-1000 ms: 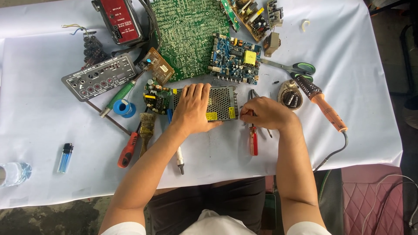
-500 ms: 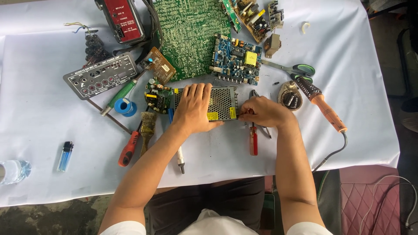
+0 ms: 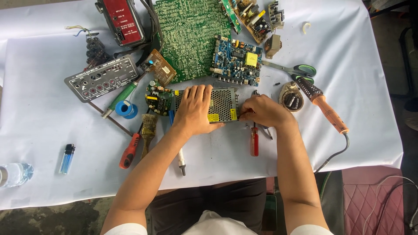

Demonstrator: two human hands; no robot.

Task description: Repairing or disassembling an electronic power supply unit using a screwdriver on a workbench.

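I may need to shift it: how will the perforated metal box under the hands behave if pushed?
The perforated metal box looks rigid and flat-bottomed, so it would probably slide, not tip. The left hand lies flat on it; the white table cover might wrinkle.

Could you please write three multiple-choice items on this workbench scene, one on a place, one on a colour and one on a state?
1. Where does the blue lighter lie?
A. Near the table's left edge, beside the water bottle
B. On the large green circuit board
C. Under the scissors

2. What colour is the handle of the soldering iron?
A. Blue
B. Orange
C. White

3. What is the left hand doing?
A. Hanging off the table
B. Lifting the brush
C. Resting flat on the perforated metal box

Answers:
1. A, since the lighter sits on the white cloth close to the bottle.
2. B, since its handle on the right is orange.
3. C, since its palm and fingers lie spread on the box, while the right hand touches the box's right end.
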